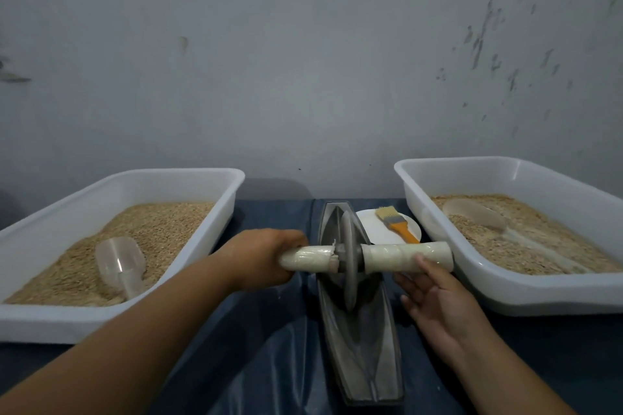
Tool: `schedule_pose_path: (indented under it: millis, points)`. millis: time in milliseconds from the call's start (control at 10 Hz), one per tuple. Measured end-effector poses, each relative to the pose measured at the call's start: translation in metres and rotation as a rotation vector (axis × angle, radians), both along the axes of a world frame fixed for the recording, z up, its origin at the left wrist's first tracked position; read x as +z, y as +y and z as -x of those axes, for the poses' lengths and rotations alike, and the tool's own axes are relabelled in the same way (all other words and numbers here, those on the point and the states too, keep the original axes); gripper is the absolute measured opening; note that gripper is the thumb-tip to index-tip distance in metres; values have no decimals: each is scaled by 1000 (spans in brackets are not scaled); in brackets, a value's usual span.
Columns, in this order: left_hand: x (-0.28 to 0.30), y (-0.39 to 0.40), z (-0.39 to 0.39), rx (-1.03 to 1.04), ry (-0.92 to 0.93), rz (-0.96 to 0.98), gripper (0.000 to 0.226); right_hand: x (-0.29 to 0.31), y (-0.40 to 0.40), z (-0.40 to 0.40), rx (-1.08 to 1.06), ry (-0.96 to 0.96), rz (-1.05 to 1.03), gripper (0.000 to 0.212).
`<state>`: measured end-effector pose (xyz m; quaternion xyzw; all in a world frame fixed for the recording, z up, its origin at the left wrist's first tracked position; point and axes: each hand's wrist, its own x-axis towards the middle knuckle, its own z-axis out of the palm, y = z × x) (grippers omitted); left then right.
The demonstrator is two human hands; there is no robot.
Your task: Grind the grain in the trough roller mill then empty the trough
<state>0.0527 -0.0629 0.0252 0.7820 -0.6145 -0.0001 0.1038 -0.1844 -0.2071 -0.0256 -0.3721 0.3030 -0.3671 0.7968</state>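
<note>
A narrow boat-shaped metal trough [362, 354] lies lengthwise on the dark blue table, its inside dusted with pale powder. A grey roller disc [349, 266] stands in it on an axle with two cream-wrapped handles. My left hand [266, 256] grips the left handle [308, 258]. My right hand [438, 300] is under the right handle [408, 256], palm up with fingers spread; a fingertip touches the handle's underside.
A white tub of grain [40, 320] with a clear scoop [121, 263] stands at the left. Another white tub [526, 296] with grain and a scoop [475, 217] stands at the right. Behind the trough, an orange-handled brush [397, 224] lies on a white plate [374, 229]. A grey wall rises behind.
</note>
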Motion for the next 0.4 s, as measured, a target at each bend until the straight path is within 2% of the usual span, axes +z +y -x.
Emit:
schedule_pose_path:
  millis: [100,200,300,400]
  points:
    - [-1,2,3,16,-27,-2,38,0,-1,0,2,9,-5,28]
    - [-3,6,10,6,-84,-6,48,1,-1,3,33,41,8,26]
    - [3,23,22,-45,-159,80,77,6,6,12,81,213,84,25]
    - [-8,72,37,-99,-216,294,72,9,17,35,72,439,241,18]
